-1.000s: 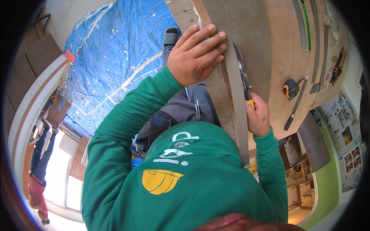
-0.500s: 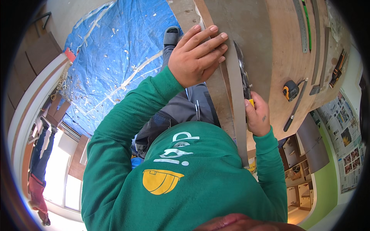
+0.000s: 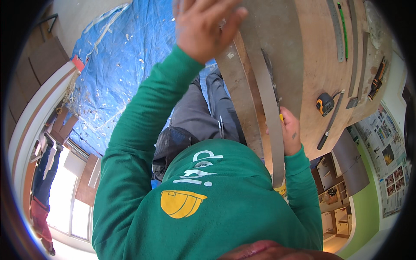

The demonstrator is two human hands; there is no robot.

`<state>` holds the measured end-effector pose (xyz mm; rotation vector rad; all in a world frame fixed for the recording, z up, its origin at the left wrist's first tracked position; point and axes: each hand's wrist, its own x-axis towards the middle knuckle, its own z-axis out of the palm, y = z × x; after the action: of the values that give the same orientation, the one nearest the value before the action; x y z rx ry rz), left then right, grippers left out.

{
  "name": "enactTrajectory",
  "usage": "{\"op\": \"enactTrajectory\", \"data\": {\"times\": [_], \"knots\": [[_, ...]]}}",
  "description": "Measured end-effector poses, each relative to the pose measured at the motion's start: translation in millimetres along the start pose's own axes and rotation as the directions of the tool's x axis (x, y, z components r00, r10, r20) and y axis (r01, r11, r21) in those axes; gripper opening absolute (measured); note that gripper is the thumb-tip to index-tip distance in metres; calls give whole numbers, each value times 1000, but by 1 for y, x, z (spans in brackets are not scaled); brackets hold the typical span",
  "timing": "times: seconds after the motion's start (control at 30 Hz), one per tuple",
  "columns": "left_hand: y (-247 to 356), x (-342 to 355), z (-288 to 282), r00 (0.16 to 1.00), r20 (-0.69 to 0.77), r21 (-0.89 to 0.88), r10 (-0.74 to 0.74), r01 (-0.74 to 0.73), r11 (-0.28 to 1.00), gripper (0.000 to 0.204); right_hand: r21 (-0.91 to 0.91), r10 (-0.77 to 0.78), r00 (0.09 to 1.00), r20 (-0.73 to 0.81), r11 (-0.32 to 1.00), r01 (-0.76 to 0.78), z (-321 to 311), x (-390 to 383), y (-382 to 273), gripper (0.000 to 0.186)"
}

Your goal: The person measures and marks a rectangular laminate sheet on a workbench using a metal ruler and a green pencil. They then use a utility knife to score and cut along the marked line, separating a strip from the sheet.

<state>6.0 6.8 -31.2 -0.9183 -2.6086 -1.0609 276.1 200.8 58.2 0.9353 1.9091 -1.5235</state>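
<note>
While right hand [image 3: 291,130] stays low, left hand [image 3: 206,30]: off the grey strip [image 3: 271,108] since half a second ago, now up at the top edge, motion-blurred.
Meaning for work: strip seems to have lost its upper steadying palm; support likely falls to the right side.
Strip place: along the near side of the workbench [image 3: 320,56], curving down to the person's belly.
Left-hand state: thumb wide of fingers, nothing seen in it; some fingertips cut off by frame.
Right-hand state: closed round yellow-handled tool [image 3: 281,117], just beside strip, partly hidden.
Left forearm [image 3: 151,97]: reaching up and forward, elbow out.
Right forearm [image 3: 299,173]: short reach, near body.
</note>
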Motion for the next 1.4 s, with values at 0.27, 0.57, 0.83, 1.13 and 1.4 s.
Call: {"op": "enactTrajectory", "data": {"times": [0.27,0.57,0.83,1.13,1.4], "knots": [[-8,19,-2,996,-1,65,-89,89,994,36,-95,8,1000,11,996,-6,-4,0,-4,38],[-9,20,-4,995,19,28,-95,95,995,36,-62,-3,999,38,998,5,-4,4,-7,35],[-9,21,-4,995,34,34,-97,96,995,36,55,83,995,61,995,-86,-5,2,-5,28],[-9,20,-4,995,33,30,-96,95,995,37,-4,33,998,48,999,-33,-2,10,-19,26],[-9,21,-5,994,39,11,-106,106,994,36,10,50,996,68,999,-51,-3,12,-20,25]]}}
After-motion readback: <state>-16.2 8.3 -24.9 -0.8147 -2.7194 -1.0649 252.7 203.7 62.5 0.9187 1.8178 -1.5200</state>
